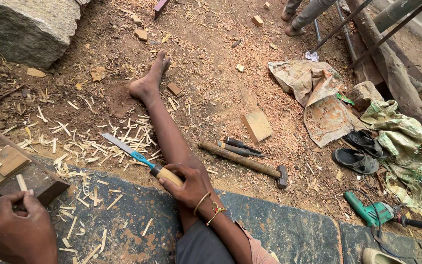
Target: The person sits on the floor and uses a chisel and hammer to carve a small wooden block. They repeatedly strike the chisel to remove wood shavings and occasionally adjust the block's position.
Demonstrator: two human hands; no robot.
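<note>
Dark mat (pixel 289 230) over sawdust-strewn ground (pixel 211 63)

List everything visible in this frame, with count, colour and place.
chisel: one, blue collar, wooden handle, in right hand
hammer: one, wooden handle, on dirt, centre
spare chisels: two, dark, beside hammer
wood block: one, pale, above hammer
workpiece: one, brown, far left
shavings: many, pale, left ground
sandals: two, black, right
drill: one, green, lower right
sack: one, tan, upper right
stone: one, grey, top left
left hand: on workpiece
right hand: fingers around chisel handle
leg: bare, stretched out
</note>
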